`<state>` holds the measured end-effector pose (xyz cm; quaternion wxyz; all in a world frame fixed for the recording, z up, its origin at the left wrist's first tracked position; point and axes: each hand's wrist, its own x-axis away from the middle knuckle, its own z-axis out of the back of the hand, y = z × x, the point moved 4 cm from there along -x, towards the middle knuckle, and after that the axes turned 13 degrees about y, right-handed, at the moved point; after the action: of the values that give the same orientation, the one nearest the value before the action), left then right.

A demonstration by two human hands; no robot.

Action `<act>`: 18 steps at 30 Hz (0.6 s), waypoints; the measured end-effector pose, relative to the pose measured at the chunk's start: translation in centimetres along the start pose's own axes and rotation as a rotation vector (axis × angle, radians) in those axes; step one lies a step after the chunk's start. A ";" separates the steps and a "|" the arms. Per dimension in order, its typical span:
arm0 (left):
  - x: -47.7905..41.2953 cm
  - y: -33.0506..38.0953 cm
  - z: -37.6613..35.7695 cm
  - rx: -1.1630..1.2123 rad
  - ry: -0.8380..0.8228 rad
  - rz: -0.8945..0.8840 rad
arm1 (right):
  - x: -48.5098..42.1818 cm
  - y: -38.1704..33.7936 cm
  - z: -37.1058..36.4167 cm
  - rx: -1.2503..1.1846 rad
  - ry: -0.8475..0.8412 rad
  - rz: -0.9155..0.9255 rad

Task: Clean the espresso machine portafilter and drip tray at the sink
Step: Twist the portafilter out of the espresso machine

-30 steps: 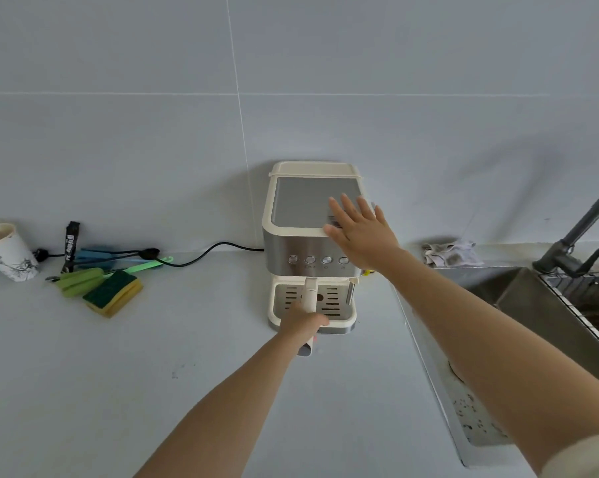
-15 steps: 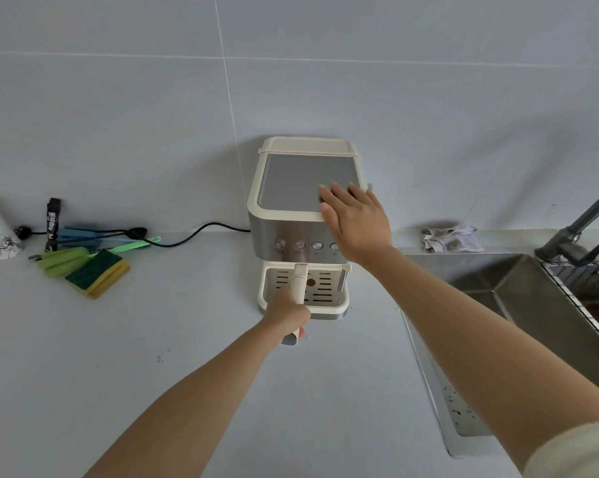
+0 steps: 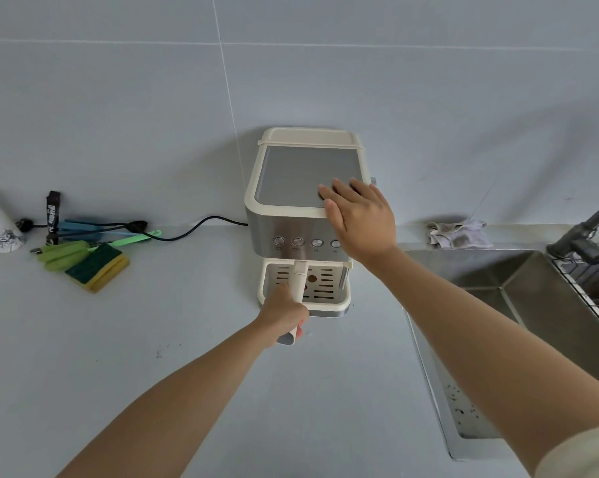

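Nearest the camera, both forearms reach out over the grey counter [image 3: 187, 391]. The left hand [image 3: 284, 315] has its fingers curled round the cream handle of the portafilter [image 3: 299, 279], which points straight out from under the machine's front; the basket end is hidden, so whether it is locked in cannot be seen. Beneath the handle sits the drip tray [image 3: 341, 301], slotted and in place at the base of the espresso machine [image 3: 301, 174]. The right hand [image 3: 360, 219] lies flat with straight fingers on the machine's top front right corner, bracing it.

The likely step is twisting the portafilter free. If the brace is too light, the twist could drag the whole machine across the counter and tug its power cord [image 3: 194, 229]. A sudden release could also spill old grounds (or drips) before the sink [image 3: 518, 298], which lies just to the right.

Farther back, a sponge [image 3: 96, 267] lies left near the wall and a crumpled cloth [image 3: 458, 232] sits behind the sink.
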<state>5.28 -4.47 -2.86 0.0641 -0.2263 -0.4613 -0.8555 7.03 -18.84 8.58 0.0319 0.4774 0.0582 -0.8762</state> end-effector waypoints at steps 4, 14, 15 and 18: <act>-0.1 0.0 0.0 -0.031 0.006 -0.028 | 0.1 0.1 0.0 0.000 0.076 0.047; -0.9 -0.5 0.2 -0.055 -0.024 -0.070 | 0.2 0.2 0.1 0.026 0.220 0.123; -1.0 -0.5 0.3 -0.063 -0.025 -0.075 | 0.2 0.2 0.2 0.030 0.236 0.129; -1.6 -0.8 0.8 -0.088 -0.025 -0.087 | 0.2 0.2 0.0 0.034 0.263 0.140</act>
<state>6.73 -3.58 -3.80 0.0110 -0.2193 -0.4332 -0.8742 6.92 -19.04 8.40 0.0768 0.5916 0.0136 -0.8025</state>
